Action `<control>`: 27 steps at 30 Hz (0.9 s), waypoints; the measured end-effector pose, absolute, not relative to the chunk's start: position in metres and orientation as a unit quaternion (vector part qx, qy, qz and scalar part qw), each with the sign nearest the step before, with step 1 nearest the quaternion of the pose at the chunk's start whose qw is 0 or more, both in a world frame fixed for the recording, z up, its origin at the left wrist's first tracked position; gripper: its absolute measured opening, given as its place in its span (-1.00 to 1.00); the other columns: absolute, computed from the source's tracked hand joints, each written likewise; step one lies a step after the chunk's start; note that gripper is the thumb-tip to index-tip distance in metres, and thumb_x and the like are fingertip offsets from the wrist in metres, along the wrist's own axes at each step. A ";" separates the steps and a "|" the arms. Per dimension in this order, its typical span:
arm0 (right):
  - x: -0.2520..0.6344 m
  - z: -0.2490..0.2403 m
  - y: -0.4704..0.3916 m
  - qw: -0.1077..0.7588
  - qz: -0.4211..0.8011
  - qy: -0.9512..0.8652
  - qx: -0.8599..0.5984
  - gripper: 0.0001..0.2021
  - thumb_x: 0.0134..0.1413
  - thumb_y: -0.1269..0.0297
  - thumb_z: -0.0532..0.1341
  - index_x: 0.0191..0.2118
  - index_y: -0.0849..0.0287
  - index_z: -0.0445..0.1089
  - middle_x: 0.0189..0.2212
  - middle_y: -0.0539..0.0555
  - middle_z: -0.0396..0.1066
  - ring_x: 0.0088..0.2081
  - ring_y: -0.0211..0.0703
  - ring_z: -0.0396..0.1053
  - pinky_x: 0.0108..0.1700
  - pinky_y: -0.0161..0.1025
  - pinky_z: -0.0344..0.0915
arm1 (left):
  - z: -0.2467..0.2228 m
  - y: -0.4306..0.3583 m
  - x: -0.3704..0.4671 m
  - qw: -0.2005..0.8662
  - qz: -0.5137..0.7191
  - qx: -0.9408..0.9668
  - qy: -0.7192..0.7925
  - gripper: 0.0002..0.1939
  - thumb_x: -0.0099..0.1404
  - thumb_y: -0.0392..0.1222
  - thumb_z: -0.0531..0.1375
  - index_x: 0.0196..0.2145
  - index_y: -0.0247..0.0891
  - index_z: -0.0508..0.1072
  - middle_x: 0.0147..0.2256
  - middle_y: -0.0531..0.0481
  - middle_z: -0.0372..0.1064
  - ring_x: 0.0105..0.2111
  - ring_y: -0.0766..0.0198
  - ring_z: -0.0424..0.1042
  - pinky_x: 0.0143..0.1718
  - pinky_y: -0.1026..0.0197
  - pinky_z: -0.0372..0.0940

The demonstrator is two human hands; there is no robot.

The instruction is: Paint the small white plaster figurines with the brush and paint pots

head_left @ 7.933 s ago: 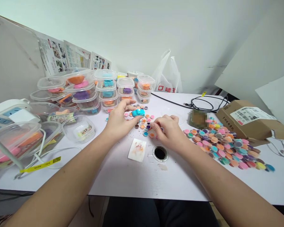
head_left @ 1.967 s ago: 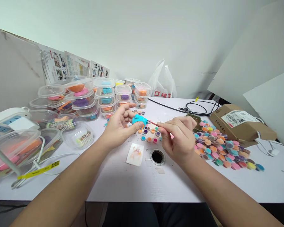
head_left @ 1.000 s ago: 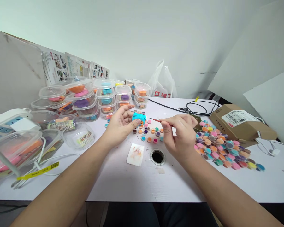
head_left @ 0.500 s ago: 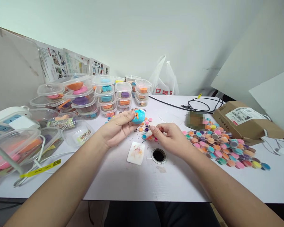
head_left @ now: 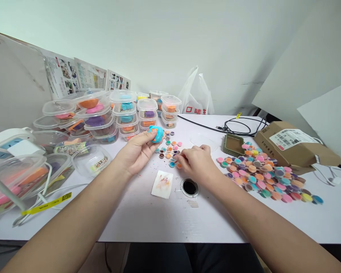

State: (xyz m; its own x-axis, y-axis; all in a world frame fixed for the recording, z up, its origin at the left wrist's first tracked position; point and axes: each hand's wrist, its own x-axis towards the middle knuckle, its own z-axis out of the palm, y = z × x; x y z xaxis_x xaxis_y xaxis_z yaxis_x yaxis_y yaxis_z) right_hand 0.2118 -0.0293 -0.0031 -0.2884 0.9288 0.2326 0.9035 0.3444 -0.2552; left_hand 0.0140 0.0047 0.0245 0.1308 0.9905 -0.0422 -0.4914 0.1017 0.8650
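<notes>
My left hand (head_left: 139,149) holds a small blue figure (head_left: 156,134) with orange marks between thumb and fingers, above the table. My right hand (head_left: 194,161) is closed in a pinch over small paint pots (head_left: 169,151) in the middle; what its fingertips grip is mostly hidden, perhaps a thin brush. Below the pots lies a white tissue (head_left: 162,184) with red and orange stains, left of a round black hole (head_left: 190,187) in the table.
Stacked clear boxes (head_left: 126,108) with coloured pieces stand at the back left. A large heap of paint pots (head_left: 261,172), a green tray (head_left: 233,145) and a cardboard box (head_left: 292,146) are on the right. A white power strip (head_left: 8,142) lies at far left.
My left hand has moved slightly left and tilted the blue figure. My right hand has turned palm down and shifted a little over the pots; the orange-red brush seen before is now mostly hidden.
</notes>
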 end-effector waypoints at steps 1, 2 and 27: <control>0.210 -0.004 -0.029 0.161 0.030 -0.805 -0.570 -0.61 0.40 0.23 0.05 -0.46 0.19 0.41 -0.45 0.11 0.55 -0.29 -0.08 0.38 -0.02 -0.01 -0.05 | 0.024 0.004 0.014 0.646 0.563 0.384 0.345 -0.84 0.17 -0.28 0.42 -0.30 -0.24 0.52 -0.29 0.01 0.54 -0.25 0.31 0.53 -0.16 0.25 0.48; 0.209 -0.004 -0.029 0.153 0.026 -0.809 -0.567 -0.61 0.40 0.24 0.05 -0.46 0.19 0.41 -0.44 0.12 0.55 -0.29 -0.08 0.38 -0.02 -0.01 -0.05 | 0.024 0.002 0.014 0.628 0.566 0.405 0.349 -0.73 0.11 -0.27 0.46 -0.26 -0.23 0.50 -0.29 0.03 0.55 -0.26 0.31 0.53 -0.19 0.24 0.47; 0.230 0.010 -0.039 0.545 0.229 -0.650 -0.478 -0.49 0.27 -0.20 0.17 -0.45 0.16 0.44 -0.62 -0.03 0.31 -0.56 -0.29 0.20 -0.50 -0.28 0.13 | 0.014 -0.012 0.011 0.354 0.383 0.775 0.358 -0.36 0.21 -0.15 0.39 0.20 -0.08 0.29 -0.10 -0.05 0.60 0.05 0.05 0.52 0.16 -0.06 0.24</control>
